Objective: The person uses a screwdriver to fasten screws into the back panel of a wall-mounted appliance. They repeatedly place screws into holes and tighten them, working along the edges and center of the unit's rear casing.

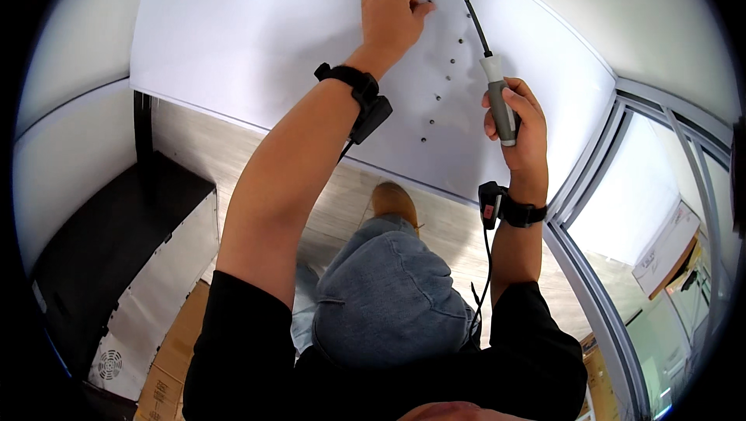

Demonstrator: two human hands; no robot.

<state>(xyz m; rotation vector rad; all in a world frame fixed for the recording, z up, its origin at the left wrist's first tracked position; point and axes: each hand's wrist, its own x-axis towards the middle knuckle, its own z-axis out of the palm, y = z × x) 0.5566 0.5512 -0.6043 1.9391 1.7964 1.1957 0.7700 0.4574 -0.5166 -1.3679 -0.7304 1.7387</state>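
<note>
My right hand (519,122) is closed round the grey and white handle of a screwdriver (497,98). Its dark shaft points up and away over the white tabletop. Toward the far side, my left hand (392,17) reaches over the same surface, with thumb and forefinger apart. Close to the thumb tip is a small dark screw (430,1), seemingly not gripped. Between my hands several similar screws, such as this one (453,61), form a slanting row down toward the near edge.
The white tabletop (256,40) spans the upper view. At right stands a metal-framed glass partition (598,164). Lower left are a black-topped cabinet (101,227) and a cardboard box (167,366). Black straps with small devices and cables sit on both wrists, the left device (373,118) being larger.
</note>
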